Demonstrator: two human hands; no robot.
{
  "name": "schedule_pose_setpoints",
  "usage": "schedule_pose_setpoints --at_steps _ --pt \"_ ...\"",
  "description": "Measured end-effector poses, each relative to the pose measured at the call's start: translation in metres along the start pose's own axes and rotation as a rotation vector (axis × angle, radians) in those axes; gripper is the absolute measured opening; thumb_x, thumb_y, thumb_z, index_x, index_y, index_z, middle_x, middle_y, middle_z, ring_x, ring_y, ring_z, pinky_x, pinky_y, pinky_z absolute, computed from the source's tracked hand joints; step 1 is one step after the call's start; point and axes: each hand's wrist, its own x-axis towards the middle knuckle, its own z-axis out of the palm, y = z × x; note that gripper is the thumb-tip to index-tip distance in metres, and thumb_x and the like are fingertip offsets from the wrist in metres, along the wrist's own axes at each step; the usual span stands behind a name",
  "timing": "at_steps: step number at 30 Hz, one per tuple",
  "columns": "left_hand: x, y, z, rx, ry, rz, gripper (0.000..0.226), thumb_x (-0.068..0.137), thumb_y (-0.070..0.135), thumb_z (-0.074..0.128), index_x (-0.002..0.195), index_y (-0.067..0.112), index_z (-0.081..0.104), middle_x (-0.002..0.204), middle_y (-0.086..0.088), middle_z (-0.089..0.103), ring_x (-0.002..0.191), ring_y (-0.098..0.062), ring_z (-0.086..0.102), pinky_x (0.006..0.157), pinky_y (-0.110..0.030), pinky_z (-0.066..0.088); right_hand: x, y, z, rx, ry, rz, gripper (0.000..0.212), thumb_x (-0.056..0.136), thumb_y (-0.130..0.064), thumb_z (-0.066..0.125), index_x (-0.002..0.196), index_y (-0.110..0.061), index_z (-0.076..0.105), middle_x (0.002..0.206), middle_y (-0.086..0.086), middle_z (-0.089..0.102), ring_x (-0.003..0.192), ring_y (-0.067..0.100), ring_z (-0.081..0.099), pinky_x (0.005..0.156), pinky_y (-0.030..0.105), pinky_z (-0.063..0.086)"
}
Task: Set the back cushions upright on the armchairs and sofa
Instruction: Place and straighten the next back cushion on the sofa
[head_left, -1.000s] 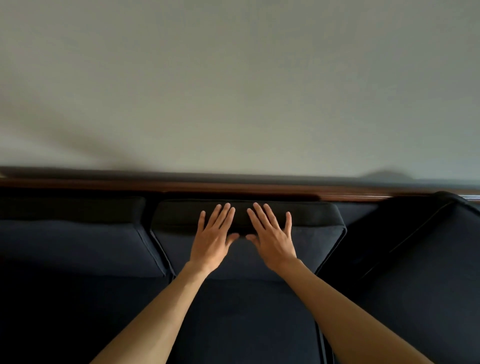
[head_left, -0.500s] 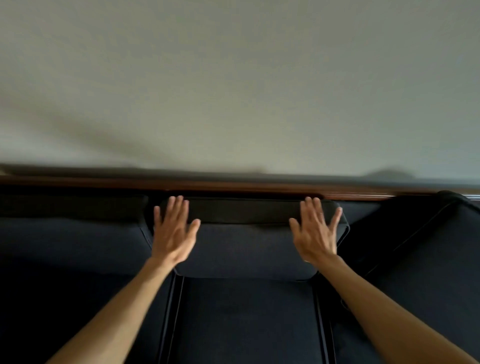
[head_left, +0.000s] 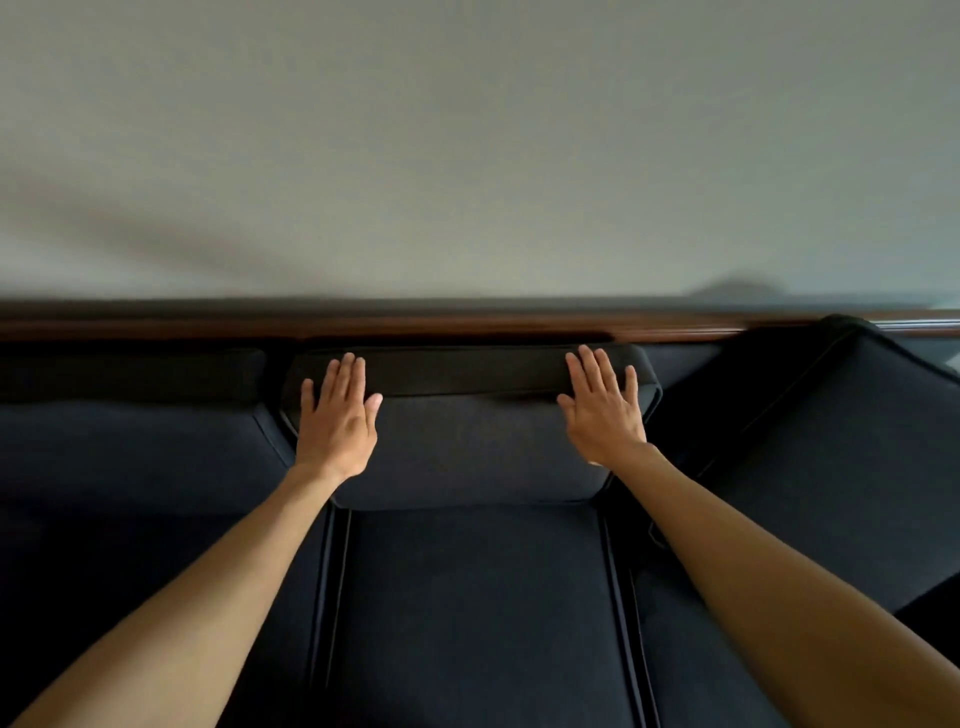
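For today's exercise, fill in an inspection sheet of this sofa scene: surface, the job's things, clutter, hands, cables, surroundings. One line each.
Surface: dark sofa seat cushion, bare.
Job's things: middle back cushion upright against the wooden back rail; left back cushion upright too; right cushion tilted, not yet set.
Clutter: nothing seen.
Hands: left hand and right hand lie flat and open on the middle cushion's upper corners, grasping nothing.
Cables: nothing seen.
Surroundings: plain pale wall behind the sofa.

Two bare forearms, left hand (head_left: 337, 431) and right hand (head_left: 605, 415) (no sleeves, rings, watch).
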Motion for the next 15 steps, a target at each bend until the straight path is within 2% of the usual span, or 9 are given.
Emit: schedule_pose_setpoints --at_steps 2,4,7,10,12,15 --pt "-0.004 0.009 -0.006 -0.006 -0.007 -0.015 0.055 0.105 0.030 0.025 0.154 0.006 0.017 0.163 -0.008 0.012 0.151 -0.023 0.006 0.121 -0.051 0.006 -0.004 -0.005 -0.012 0.008 -0.063 -0.002 0.063 0.105 -0.036 0.028 0.157 -0.015 -0.002 0.165 0.003 -0.011 0.151 0.023 -0.013 0.119 0.056 -0.005" --pt "-0.008 0.021 -0.015 -0.038 -0.016 -0.012 0.052 0.104 0.025 0.032 0.152 0.005 0.024 0.162 -0.011 0.018 0.151 -0.025 0.011 0.120 -0.051 0.011 -0.009 -0.006 -0.026 0.029 -0.109 -0.020 0.063 0.103 -0.026 0.034 0.157 -0.013 0.002 0.165 0.005 -0.007 0.151 0.025 -0.010 0.119 0.057 -0.001" --pt "-0.012 0.063 -0.033 -0.122 -0.009 0.069 0.047 0.101 0.024 0.044 0.144 0.004 0.042 0.154 -0.015 0.035 0.146 -0.029 0.026 0.117 -0.050 0.023 -0.027 -0.006 -0.050 0.091 -0.106 -0.050 0.054 0.099 -0.019 0.041 0.152 -0.013 0.028 0.162 0.008 0.018 0.150 0.026 0.010 0.118 0.056 0.014" --pt "-0.014 0.124 -0.056 -0.237 -0.013 0.156 0.040 0.097 0.022 0.055 0.133 0.006 0.055 0.140 -0.012 0.054 0.133 -0.028 0.046 0.110 -0.044 0.037 -0.049 0.008 -0.075 0.204 -0.085 -0.024 0.044 0.095 -0.015 0.043 0.138 -0.019 0.052 0.146 0.005 0.045 0.134 0.028 0.043 0.106 0.045 0.037" --pt "-0.016 0.170 -0.069 -0.289 -0.038 0.200 0.036 0.096 0.022 0.057 0.129 0.010 0.059 0.135 -0.007 0.059 0.128 -0.024 0.051 0.106 -0.040 0.041 -0.064 0.029 -0.091 0.255 -0.089 -0.001 0.043 0.093 -0.014 0.043 0.132 -0.024 0.058 0.140 0.002 0.051 0.125 0.028 0.051 0.098 0.041 0.043" --pt "-0.020 0.240 -0.079 -0.337 -0.070 0.276 0.031 0.095 0.021 0.057 0.124 0.014 0.063 0.128 -0.001 0.064 0.121 -0.021 0.056 0.100 -0.037 0.045 -0.088 0.078 -0.111 0.304 -0.075 0.042 0.042 0.092 -0.015 0.043 0.129 -0.027 0.059 0.138 0.000 0.053 0.122 0.029 0.054 0.094 0.041 0.044"
